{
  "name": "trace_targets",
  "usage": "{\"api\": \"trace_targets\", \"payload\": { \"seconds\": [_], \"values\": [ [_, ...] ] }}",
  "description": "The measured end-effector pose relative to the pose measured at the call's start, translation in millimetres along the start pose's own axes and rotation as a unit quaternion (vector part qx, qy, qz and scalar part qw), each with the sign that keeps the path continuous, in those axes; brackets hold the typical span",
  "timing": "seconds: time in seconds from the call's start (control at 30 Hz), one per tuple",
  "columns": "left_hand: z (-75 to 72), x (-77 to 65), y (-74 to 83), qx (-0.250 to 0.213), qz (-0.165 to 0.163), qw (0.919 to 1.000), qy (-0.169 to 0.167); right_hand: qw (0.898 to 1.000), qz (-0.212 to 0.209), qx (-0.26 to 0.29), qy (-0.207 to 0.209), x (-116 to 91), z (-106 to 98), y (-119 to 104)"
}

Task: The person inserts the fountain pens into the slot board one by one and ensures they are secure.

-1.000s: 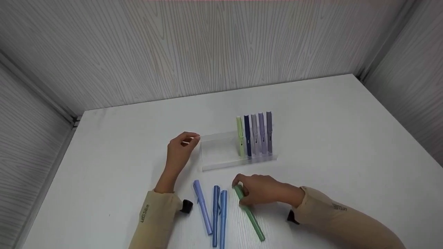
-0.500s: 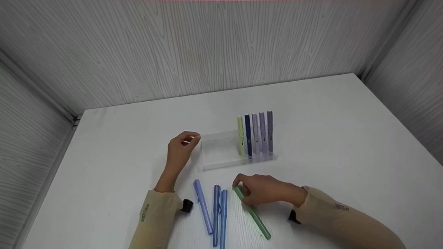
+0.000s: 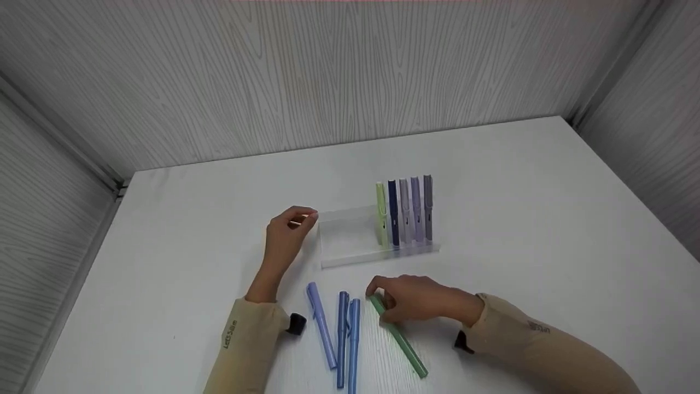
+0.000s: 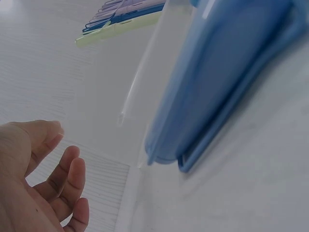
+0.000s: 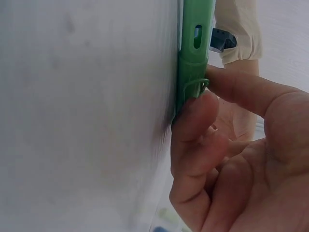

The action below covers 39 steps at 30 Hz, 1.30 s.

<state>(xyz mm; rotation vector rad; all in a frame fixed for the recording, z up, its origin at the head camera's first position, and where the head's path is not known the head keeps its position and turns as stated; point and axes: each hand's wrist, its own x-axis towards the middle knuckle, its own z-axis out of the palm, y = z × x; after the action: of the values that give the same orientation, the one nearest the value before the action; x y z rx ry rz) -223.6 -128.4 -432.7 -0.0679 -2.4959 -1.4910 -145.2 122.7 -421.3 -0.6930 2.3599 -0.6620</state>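
Note:
My left hand (image 3: 284, 235) pinches the upper left corner of a clear pen stand (image 3: 350, 260) between thumb and forefinger; the left wrist view shows its other fingers loosely bent. Several pens, including a lime green pen (image 3: 381, 216) and a navy pen (image 3: 393, 213), stand side by side in the stand's right half. In front of the stand, my right hand (image 3: 413, 298) grips the capped end of a green pen (image 3: 404, 347) between thumb and fingers. That pen lies slanted on the table, and its clip (image 5: 195, 87) shows in the right wrist view.
Between the arms lie a lavender-blue pen (image 3: 321, 325), a dark blue pen (image 3: 342, 339) and a lighter blue pen (image 3: 354, 345). A blue pen (image 4: 217, 77) looms close in the left wrist view. The white table (image 3: 519, 219) ends at a grey wood-grain panel (image 3: 339, 71).
The green pen's far end has swung slightly to the right under my right hand over the last second. My left hand keeps its place at the stand.

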Motion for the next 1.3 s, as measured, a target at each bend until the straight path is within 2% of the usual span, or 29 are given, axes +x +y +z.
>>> {"api": "trace_targets", "payload": {
  "seconds": [0.8, 0.93, 1.3],
  "values": [
    [1.0, 0.0, -1.6, 0.001, -0.003, 1.0, 0.001, 0.998, -0.01, -0.05, 0.029, 1.5, 5.8, -3.2],
    [0.7, 0.0, -0.8, 0.0, -0.005, 1.0, 0.0, 0.998, -0.013, -0.06, 0.023, 2.6, 6.7, -4.3],
    [0.8, -0.6, -1.0, -0.001, -0.009, 0.9999, -0.005, 0.999, -0.021, -0.037, 0.019, -0.1, 3.1, -0.3]
  ]
}}
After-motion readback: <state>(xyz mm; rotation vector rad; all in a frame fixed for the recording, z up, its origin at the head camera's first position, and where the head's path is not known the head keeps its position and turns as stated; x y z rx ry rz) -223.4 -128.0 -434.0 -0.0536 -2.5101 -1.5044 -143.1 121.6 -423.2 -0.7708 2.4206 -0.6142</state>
